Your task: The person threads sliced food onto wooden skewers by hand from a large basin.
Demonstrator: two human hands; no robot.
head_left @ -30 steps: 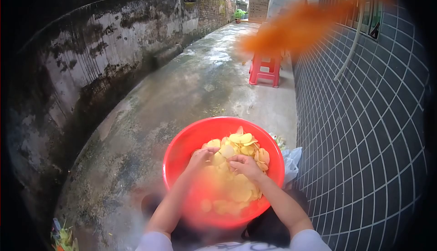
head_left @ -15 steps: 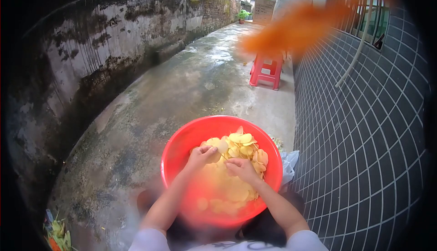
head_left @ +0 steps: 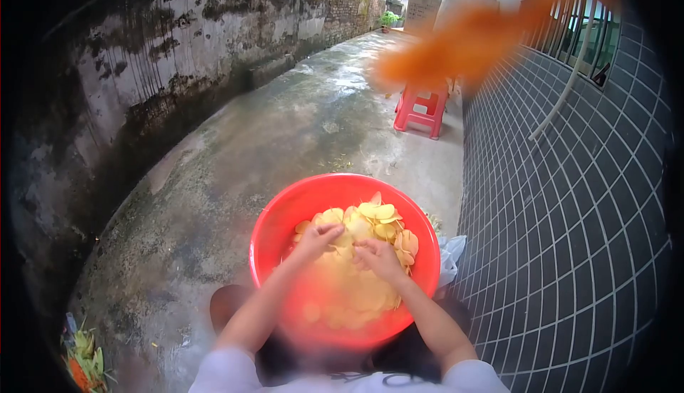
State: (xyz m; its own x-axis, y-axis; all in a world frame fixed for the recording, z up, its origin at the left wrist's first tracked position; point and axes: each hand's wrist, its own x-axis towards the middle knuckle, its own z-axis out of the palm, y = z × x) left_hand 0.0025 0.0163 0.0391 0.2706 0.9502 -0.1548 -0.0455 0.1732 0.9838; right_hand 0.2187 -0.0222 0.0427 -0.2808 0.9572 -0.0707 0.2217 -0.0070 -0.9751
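Observation:
A large red basin (head_left: 265,240) sits at my lap, holding a heap of thin, flat, pale-yellow slices (head_left: 385,213); some look pinkish. What they are cut from does not show plainly. Over the heap, my left hand (head_left: 318,242) is closed in a pinch at the edge of a round yellow slice (head_left: 358,230). Just to its right, my right hand (head_left: 380,258) has thumb and fingers pressed together near that slice's lower edge. Whatever is between those fingertips is too small to make out. Haze blurs the basin's lower part.
A red plastic stool (head_left: 421,114) stands ahead on the wet concrete ground (head_left: 285,129). A stained wall (head_left: 171,58) runs along the left, a grey tiled wall (head_left: 563,200) along the right. A whitish plastic bag (head_left: 450,257) lies beside the basin. An orange blur (head_left: 449,54) covers the upper right.
My hands have come closer together, and the slice now lies between them. My right hand has shifted slightly. The whole view has tilted a little.

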